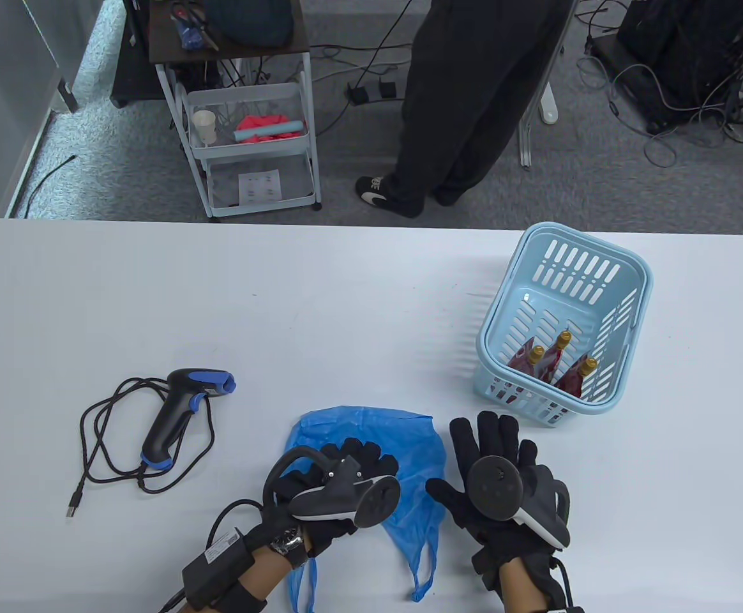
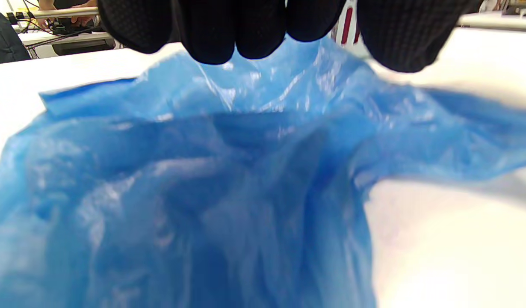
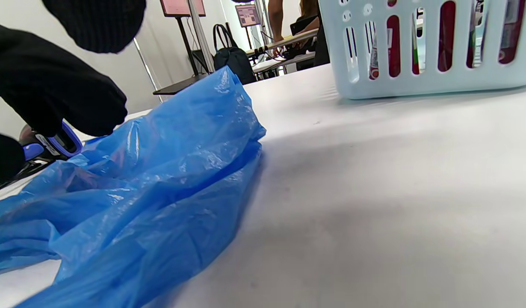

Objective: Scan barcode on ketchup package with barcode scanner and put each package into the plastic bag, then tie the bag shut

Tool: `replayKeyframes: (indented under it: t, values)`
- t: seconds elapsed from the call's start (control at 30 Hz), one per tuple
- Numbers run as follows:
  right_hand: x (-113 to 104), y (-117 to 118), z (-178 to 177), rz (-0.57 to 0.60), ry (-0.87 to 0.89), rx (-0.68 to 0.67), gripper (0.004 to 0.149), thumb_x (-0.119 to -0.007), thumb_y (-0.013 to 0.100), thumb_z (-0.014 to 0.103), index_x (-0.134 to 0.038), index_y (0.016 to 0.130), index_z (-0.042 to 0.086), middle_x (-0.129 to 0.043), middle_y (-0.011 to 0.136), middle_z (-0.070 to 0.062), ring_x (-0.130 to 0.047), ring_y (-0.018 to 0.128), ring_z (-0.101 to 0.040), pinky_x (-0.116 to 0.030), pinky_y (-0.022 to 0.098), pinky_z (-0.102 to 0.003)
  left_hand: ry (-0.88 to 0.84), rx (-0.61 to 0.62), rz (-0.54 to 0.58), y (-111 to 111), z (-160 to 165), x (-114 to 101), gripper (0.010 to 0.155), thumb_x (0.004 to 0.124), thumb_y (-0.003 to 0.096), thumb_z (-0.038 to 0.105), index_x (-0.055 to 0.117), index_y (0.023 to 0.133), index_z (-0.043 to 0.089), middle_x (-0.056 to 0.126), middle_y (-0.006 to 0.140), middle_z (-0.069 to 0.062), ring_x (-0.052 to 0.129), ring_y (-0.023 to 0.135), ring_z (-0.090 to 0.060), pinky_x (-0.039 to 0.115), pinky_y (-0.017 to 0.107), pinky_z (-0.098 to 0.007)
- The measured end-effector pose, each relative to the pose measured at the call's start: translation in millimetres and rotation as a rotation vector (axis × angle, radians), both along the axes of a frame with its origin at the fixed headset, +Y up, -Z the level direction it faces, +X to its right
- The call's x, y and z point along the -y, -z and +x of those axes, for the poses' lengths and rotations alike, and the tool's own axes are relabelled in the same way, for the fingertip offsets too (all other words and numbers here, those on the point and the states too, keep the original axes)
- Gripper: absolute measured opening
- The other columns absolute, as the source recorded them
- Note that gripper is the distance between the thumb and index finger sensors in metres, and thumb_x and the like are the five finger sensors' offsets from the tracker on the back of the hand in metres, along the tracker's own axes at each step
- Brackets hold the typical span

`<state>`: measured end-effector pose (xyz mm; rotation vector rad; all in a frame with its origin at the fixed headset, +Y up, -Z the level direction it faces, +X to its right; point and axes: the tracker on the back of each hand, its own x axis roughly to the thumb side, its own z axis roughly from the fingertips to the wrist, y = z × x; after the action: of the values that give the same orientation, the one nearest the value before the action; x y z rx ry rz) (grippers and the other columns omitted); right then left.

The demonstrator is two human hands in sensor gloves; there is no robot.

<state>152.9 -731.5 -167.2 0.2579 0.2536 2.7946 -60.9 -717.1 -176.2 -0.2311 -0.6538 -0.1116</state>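
Blue plastic bag (image 1: 410, 460): lay crumpled on the white table (image 1: 282, 306) near its front edge, handles trailing toward the person. In the right wrist view the film rose in a loose ridge.

Left hand (image 1: 346, 472): gloved in black, rested on top of the bag. The left wrist view showed its fingertips (image 2: 229, 38) bunched against the film, which gathered into a crease under them, consistent with a pinch on the bag.

Right hand (image 1: 499, 472): gloved in black, lay just right of the bag, fingers straight and spread, thumb pointing toward the bag, holding nothing. Whether it touched the bag could not be told.

Barcode scanner (image 1: 180, 408): black with blue trim, lay on its side to the left of the bag, apart from both hands. Its black cable (image 1: 100, 440) was looped beside it, plug end near the front edge.

Light blue basket (image 1: 563, 332): slotted plastic, stood on the table beyond the right hand, tilted in the table view.

Ketchup packages (image 1: 553, 364): three red pouches with gold caps, stood upright together in the near part of the basket, none in the bag.

Beyond the table: a wheeled cart (image 1: 250, 128) with trays, and a standing person's legs (image 1: 448, 115) in dark trousers.
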Motion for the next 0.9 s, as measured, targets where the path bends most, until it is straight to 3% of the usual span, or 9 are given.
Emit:
replayKeyframes:
  t: [0.23, 0.33, 0.47, 0.6, 0.9]
  values:
    - [-14, -9, -15, 0.106, 0.033, -0.054, 0.079, -0.071, 0.051, 0.055, -0.043, 0.113, 0.014, -0.039, 0.116, -0.025, -0.036, 0.104, -0.054, -0.036, 0.074, -0.069, -0.135, -0.050, 0.030, 3, -30, -31, 0.073, 0.076, 0.0432, 0.059, 0.058, 0.108, 0.030, 0.065, 0.110, -0.002, 0.076, 0.099, -0.036, 0.074, 0.067, -0.053]
    - [-19, -13, -26, 0.142, 0.035, -0.100, 0.072, -0.075, 0.051, 0.051, -0.054, 0.109, 0.014, -0.053, 0.112, -0.023, -0.050, 0.101, -0.052, -0.044, 0.073, -0.066, -0.157, -0.066, 0.023, 2, -42, -33, 0.072, 0.076, 0.0434, 0.059, 0.060, 0.107, 0.030, 0.067, 0.109, -0.002, 0.078, 0.098, -0.036, 0.074, 0.067, -0.053]
    - [-18, -16, -43, 0.136, 0.025, -0.186, 0.061, -0.079, 0.050, 0.044, -0.066, 0.102, 0.015, -0.067, 0.105, -0.019, -0.063, 0.094, -0.048, -0.053, 0.071, -0.063, -0.145, -0.078, -0.015, 1, -53, -22, 0.069, 0.076, 0.0434, 0.059, 0.064, 0.105, 0.030, 0.070, 0.108, -0.002, 0.079, 0.097, -0.036, 0.074, 0.067, -0.053]
    - [-5, -15, -63, 0.059, -0.030, -0.276, 0.054, -0.082, 0.050, 0.040, -0.071, 0.097, 0.015, -0.073, 0.099, -0.017, -0.069, 0.090, -0.046, -0.057, 0.069, -0.062, -0.101, -0.088, -0.061, 1, -56, -1, 0.068, 0.076, 0.0435, 0.058, 0.066, 0.104, 0.030, 0.071, 0.107, -0.002, 0.080, 0.097, -0.036, 0.074, 0.067, -0.053]
    - [36, -8, -85, -0.183, -0.208, -0.356, 0.066, -0.083, 0.047, 0.047, -0.065, 0.102, 0.015, -0.066, 0.104, -0.019, -0.063, 0.094, -0.048, -0.054, 0.070, -0.063, -0.078, -0.113, -0.151, 8, -60, 34, 0.067, 0.076, 0.0442, 0.058, 0.067, 0.104, 0.029, 0.071, 0.107, -0.003, 0.080, 0.097, -0.037, 0.074, 0.067, -0.054]
